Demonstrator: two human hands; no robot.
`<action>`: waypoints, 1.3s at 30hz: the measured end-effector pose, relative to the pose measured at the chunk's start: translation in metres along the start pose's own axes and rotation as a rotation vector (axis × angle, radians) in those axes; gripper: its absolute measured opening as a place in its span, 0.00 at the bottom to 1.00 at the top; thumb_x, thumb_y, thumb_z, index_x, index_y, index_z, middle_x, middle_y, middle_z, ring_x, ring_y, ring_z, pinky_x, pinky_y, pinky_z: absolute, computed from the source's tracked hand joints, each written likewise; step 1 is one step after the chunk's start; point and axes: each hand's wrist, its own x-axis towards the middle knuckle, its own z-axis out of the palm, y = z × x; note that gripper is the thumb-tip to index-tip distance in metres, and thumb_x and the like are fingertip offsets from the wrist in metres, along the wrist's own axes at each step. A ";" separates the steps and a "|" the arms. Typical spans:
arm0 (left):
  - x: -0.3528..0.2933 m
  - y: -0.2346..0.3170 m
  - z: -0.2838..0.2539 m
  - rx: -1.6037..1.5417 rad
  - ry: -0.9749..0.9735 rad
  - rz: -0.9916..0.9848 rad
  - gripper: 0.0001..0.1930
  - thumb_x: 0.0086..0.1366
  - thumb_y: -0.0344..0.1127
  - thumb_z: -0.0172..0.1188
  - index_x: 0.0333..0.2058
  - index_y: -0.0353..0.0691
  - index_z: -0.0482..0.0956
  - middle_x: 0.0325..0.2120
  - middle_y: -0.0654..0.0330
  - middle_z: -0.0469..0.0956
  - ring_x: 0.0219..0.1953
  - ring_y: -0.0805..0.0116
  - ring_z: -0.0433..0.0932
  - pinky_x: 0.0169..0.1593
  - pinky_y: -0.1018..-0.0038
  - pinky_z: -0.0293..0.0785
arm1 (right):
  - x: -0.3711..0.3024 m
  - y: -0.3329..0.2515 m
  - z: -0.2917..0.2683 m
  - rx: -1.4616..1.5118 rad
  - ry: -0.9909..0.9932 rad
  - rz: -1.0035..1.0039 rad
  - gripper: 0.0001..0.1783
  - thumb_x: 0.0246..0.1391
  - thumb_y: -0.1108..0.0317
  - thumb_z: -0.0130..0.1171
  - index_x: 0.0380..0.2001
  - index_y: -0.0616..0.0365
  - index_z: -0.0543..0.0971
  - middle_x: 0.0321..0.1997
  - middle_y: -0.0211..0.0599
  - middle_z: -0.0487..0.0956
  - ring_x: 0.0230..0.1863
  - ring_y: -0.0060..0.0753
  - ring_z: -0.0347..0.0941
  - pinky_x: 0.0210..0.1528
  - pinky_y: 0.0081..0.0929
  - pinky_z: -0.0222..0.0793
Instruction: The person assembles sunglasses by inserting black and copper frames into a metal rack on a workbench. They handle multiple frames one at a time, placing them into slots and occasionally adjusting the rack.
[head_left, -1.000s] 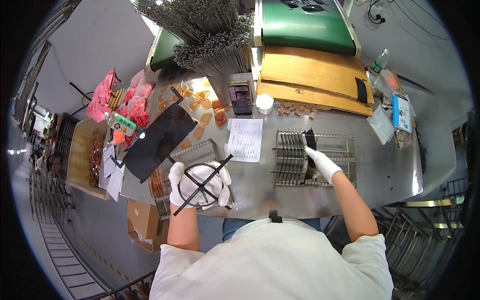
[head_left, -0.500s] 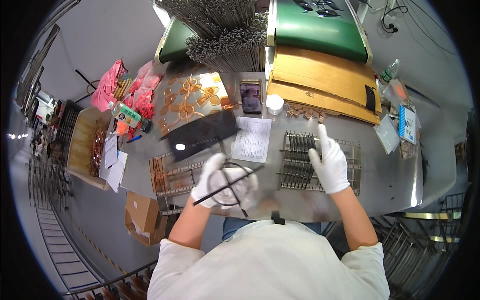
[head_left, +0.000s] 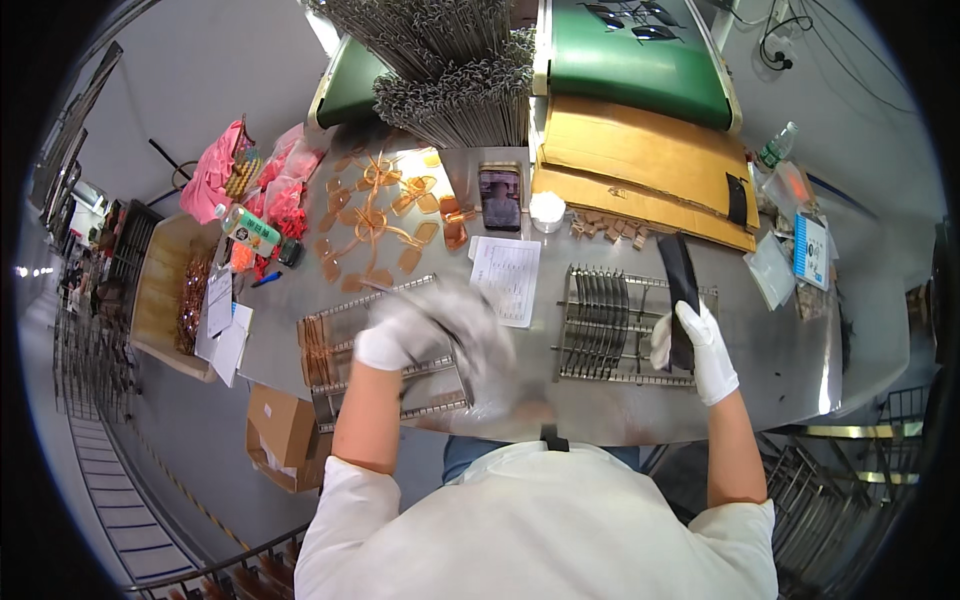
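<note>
My white-gloved left hand is smeared by motion over the left metal rack. Thin dark lines and a whitish blur show about it, but its fingers cannot be made out. A row of thin amber pieces stands in that rack's left end. On the right, my gloved right hand is closed on a long black strip, which stands nearly upright over the right end of the second rack. Several thin dark pieces stand side by side in that rack's left part.
Amber flower-like parts, a phone, a printed sheet, a white cup and small brown blocks lie behind the racks. Bundled metal rods, yellow cardboard and a green belt stand farther back.
The black sheet behind the left rack is gone from there. A black strip is now in my right hand, which has shifted right. The crossed black ring at my left hand has blurred.
</note>
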 end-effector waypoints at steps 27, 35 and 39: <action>-0.053 -0.040 -0.007 0.041 0.880 0.081 0.23 0.77 0.43 0.55 0.60 0.30 0.74 0.47 0.54 0.82 0.47 0.68 0.82 0.53 0.72 0.78 | 0.056 0.074 0.011 -0.665 0.171 0.257 0.39 0.70 0.36 0.40 0.73 0.50 0.64 0.55 0.60 0.82 0.52 0.56 0.81 0.52 0.41 0.75; -0.084 -0.082 -0.017 0.013 0.935 -0.098 0.18 0.77 0.36 0.52 0.59 0.33 0.76 0.47 0.57 0.83 0.48 0.72 0.81 0.54 0.75 0.76 | 0.056 0.088 0.003 -0.534 0.175 0.310 0.37 0.72 0.41 0.44 0.73 0.54 0.66 0.67 0.52 0.75 0.65 0.44 0.73 0.68 0.35 0.63; -0.087 -0.091 -0.022 0.091 0.937 -0.137 0.17 0.77 0.35 0.53 0.59 0.36 0.77 0.48 0.59 0.83 0.48 0.73 0.80 0.55 0.76 0.74 | 0.062 0.107 -0.024 -0.799 0.091 0.229 0.39 0.72 0.37 0.40 0.76 0.51 0.59 0.66 0.61 0.74 0.63 0.55 0.74 0.66 0.41 0.66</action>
